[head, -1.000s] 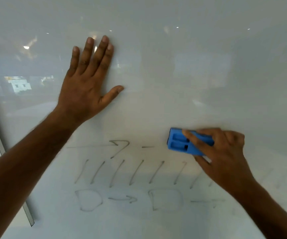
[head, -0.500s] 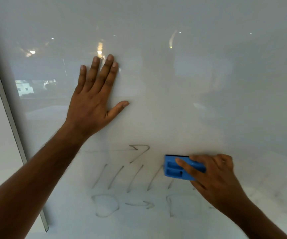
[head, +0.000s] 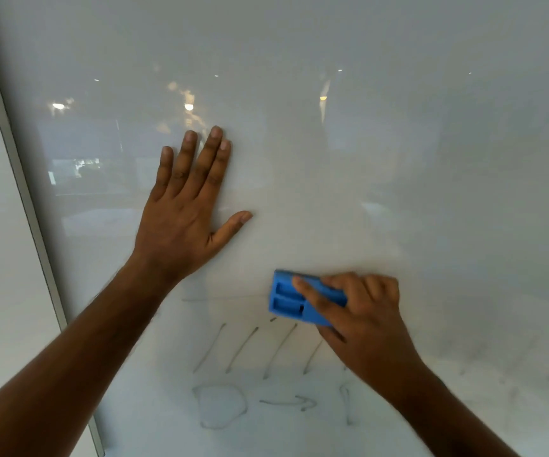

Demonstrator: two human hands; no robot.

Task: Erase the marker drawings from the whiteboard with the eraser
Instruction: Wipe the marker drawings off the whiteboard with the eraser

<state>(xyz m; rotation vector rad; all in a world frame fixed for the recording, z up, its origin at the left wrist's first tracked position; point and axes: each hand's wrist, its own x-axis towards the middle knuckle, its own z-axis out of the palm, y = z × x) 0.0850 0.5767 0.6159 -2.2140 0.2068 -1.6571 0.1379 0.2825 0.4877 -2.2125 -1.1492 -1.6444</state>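
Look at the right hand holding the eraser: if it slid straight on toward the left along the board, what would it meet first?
The right hand and its eraser would first cross the faint horizontal line, probably passing just below the left hand, which lies flat on the whiteboard.

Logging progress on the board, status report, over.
Left hand flat on whiteboard. Right hand grips blue eraser, pressed to board. Slanted strokes, D shape, small arrow remain. Nothing blocking.
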